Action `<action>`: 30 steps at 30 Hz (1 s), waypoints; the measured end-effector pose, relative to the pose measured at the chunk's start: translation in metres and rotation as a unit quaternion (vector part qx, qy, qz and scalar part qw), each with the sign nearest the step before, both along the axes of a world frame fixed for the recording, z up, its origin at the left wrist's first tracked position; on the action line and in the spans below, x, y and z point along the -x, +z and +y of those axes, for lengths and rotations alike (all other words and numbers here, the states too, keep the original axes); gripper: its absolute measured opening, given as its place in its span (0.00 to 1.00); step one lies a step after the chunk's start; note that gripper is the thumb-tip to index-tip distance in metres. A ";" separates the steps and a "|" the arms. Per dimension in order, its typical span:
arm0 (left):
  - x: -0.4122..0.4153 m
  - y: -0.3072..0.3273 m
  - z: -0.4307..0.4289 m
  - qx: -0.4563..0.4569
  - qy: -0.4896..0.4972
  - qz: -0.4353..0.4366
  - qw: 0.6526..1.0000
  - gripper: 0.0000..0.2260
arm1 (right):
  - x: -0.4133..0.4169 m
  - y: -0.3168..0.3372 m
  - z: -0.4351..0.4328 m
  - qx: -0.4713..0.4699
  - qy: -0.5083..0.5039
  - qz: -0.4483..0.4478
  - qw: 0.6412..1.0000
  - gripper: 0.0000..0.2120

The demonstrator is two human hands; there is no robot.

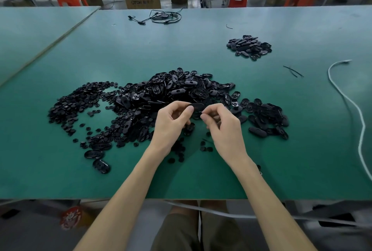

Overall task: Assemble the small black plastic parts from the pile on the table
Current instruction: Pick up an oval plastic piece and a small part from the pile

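Note:
A big pile of black oval shells (177, 87) lies mid-table on the green table (201, 180). To its left spreads a heap of small round black discs (74, 106). Above the pile's near edge my left hand (171, 124) pinches one oval black shell (196, 106) between thumb and fingers. My right hand (221, 126) sits close beside it, fingertips curled and pinched at the shell's right end; whatever small part they hold is hidden. A few loose discs (179, 150) lie under my wrists.
A smaller heap of black oval pieces (249, 46) sits at the far right. A white cable (350, 106) curves along the right side, and a black cord (161, 17) lies at the far edge. Boxes and orange stools stand beyond the table.

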State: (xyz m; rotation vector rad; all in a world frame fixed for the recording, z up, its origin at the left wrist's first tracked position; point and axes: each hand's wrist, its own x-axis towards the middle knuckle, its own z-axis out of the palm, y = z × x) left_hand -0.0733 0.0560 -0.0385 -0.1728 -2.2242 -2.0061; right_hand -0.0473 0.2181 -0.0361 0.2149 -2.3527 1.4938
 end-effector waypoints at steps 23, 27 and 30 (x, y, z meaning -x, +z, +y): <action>0.001 -0.002 0.000 -0.006 -0.019 0.013 1.000 0.04 | 0.001 0.005 0.008 0.078 -0.035 -0.010 0.996 0.06; 0.001 -0.003 0.001 0.007 -0.028 0.010 1.000 0.04 | -0.001 0.004 0.009 0.106 -0.029 -0.031 0.993 0.05; 0.001 -0.003 0.002 0.011 -0.034 0.007 0.999 0.04 | -0.001 0.004 0.007 0.119 -0.016 -0.035 0.992 0.06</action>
